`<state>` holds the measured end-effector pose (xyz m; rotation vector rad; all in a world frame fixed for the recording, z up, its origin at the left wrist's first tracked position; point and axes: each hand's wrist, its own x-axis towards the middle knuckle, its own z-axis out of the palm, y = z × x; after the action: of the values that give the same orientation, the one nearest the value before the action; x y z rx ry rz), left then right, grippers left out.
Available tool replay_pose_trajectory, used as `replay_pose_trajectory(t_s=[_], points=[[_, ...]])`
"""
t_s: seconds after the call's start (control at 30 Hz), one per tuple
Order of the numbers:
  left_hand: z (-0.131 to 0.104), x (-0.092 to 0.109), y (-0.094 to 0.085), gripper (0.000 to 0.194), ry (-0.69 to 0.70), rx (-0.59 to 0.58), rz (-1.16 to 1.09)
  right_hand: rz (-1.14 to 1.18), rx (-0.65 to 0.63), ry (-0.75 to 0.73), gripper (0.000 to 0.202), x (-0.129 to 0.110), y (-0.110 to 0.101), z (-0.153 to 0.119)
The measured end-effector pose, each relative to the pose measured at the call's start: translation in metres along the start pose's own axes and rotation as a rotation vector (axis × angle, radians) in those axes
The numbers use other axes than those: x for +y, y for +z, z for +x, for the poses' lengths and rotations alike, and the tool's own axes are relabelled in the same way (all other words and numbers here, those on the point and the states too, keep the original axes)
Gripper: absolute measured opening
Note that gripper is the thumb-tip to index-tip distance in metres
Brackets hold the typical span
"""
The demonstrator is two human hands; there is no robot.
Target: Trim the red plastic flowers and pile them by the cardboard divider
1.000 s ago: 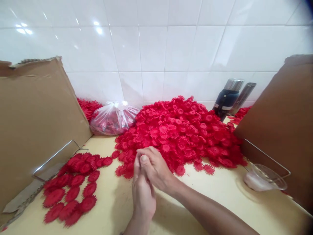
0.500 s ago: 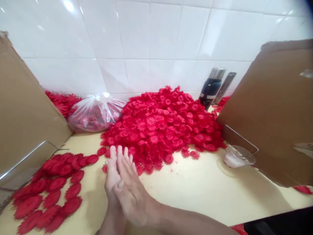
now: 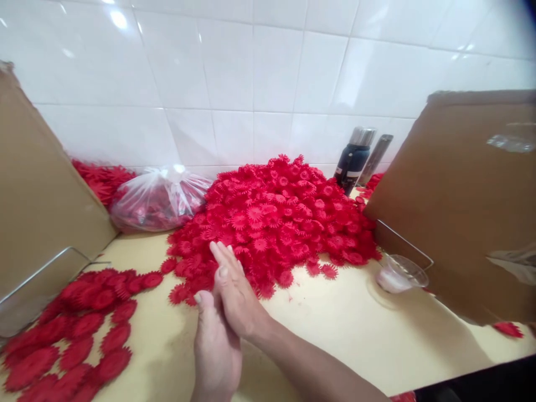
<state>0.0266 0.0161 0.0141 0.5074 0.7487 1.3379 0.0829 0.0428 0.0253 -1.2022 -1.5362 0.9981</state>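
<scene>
My left hand [image 3: 216, 349] and my right hand [image 3: 238, 293] are pressed palm to palm above the table's near middle. The right palm lies over the left fingers, which it mostly hides. The right fingers are stretched out, and the left thumb stands up apart. I see nothing held between the palms. Just beyond my fingertips rises a large heap of red flower-shaped pieces [image 3: 268, 218] with notched edges. To the left, strings of similar red discs [image 3: 79, 329] lie in loops on the pale yellow table [image 3: 318, 329].
Cardboard panels stand at the left [image 3: 37, 195] and right [image 3: 460, 206], with bent wires at their bases. A tied clear bag [image 3: 159, 204] of red pieces sits at back left. A dark thermos [image 3: 354, 162] stands by the tiled wall; a clear plastic bowl [image 3: 400, 274] is right.
My hands have slid against each other and shifted right. The right hand now covers more of the left fingers, and the left thumb has come into view. The camera view has tilted slightly.
</scene>
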Motion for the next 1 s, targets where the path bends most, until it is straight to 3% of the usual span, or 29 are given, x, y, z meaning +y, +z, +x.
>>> replay_pose_trajectory(t_s=[0.1, 0.23, 0.33, 0.43, 0.6, 0.73, 0.87, 1.0], points=[[-0.005, -0.001, -0.002, 0.054, -0.049, -0.019, -0.019, -0.120, 0.046, -0.061, 0.055, 0.007, 0.000, 0.002], [0.002, 0.009, -0.007, 0.056, -0.080, 0.030, -0.126, -0.180, -0.024, -0.134, 0.054, 0.004, 0.014, -0.016], [0.013, 0.015, -0.012, 0.052, 0.001, 0.033, -0.173, -0.079, -0.072, -0.134, 0.062, -0.005, 0.026, -0.031], [0.019, 0.011, -0.016, 0.053, 0.073, -0.013, -0.147, -0.077, -0.093, -0.154, 0.063, -0.012, 0.028, -0.030], [0.013, 0.006, -0.015, 0.052, -0.082, -0.087, -0.099, -0.293, -0.015, -0.264, 0.055, -0.009, 0.007, -0.003], [0.007, 0.016, -0.014, 0.052, -0.201, -0.082, -0.212, -0.428, -0.054, -0.332, 0.050, 0.005, 0.000, -0.004], [0.005, 0.014, -0.017, 0.052, -0.111, -0.048, -0.277, -0.336, -0.056, -0.372, 0.053, 0.012, 0.014, -0.026], [0.005, -0.008, -0.021, 0.055, 0.076, -0.063, -0.237, -0.204, 0.064, -0.299, 0.056, 0.001, 0.028, -0.035]])
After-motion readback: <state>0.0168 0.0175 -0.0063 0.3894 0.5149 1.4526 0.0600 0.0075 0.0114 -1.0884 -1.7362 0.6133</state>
